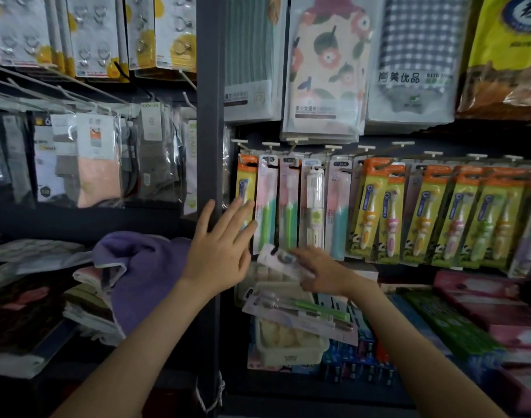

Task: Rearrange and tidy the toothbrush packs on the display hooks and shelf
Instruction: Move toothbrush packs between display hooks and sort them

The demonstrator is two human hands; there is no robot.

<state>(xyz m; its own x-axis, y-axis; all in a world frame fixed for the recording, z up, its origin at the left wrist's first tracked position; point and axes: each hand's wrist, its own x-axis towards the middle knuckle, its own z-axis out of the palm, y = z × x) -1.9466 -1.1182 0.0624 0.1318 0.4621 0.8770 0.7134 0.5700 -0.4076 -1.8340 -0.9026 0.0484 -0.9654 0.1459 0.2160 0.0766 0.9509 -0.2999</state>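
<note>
Two hands are up in front of you. Your left hand [219, 254] has its fingers [231, 217] spread wide, holding nothing, right by the hanging toothbrush packs [288, 203]. Your right hand [321, 273] has its fingers curled on a white pack [274, 257] just under that row.

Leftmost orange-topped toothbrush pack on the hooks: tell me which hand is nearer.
Left. The left hand spreads its fingers at the orange-topped pack; the right hand sits lower right, holding a white pack.
</note>
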